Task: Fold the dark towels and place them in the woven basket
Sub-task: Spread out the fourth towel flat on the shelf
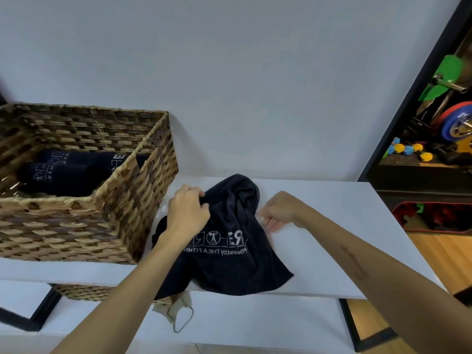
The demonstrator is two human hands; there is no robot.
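Observation:
A crumpled dark towel (229, 251) with white printed lettering lies on the white shelf (344, 238), its lower edge hanging over the front. My left hand (187, 209) grips the towel's upper left part. My right hand (279, 213) pinches its right edge with closed fingers. To the left stands the woven basket (127, 205). Inside it lie two rolled dark towels (71, 169) side by side.
A second woven basket (102, 292) sits on the lower shelf, with a beige face mask (178, 310) beside it. The white wall runs close behind the shelf. At the right, a dark-framed opening shows gym weights (457, 126) and dumbbells.

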